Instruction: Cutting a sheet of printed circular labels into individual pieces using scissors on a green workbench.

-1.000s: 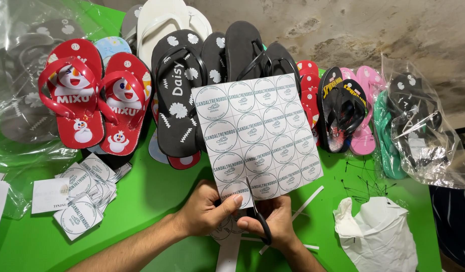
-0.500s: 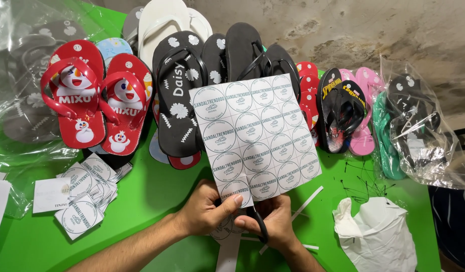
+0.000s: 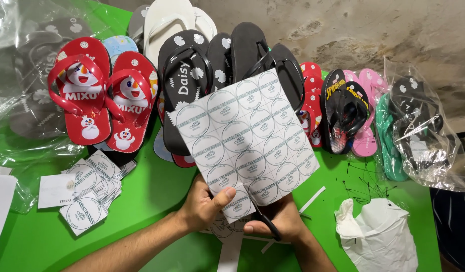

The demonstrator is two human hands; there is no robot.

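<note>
Left hand (image 3: pixel 208 204) pinches the label sheet (image 3: pixel 246 145) upright over the green table (image 3: pixel 157 201); right hand (image 3: pixel 280 221) grips black scissors (image 3: pixel 267 226) at its lower edge. Held by one corner, the sheet could flex and skew the cut through a round label. Flip-flops (image 3: pixel 182 75) line the concrete wall (image 3: pixel 373 30); cut labels (image 3: pixel 89 186) lie left.
</note>
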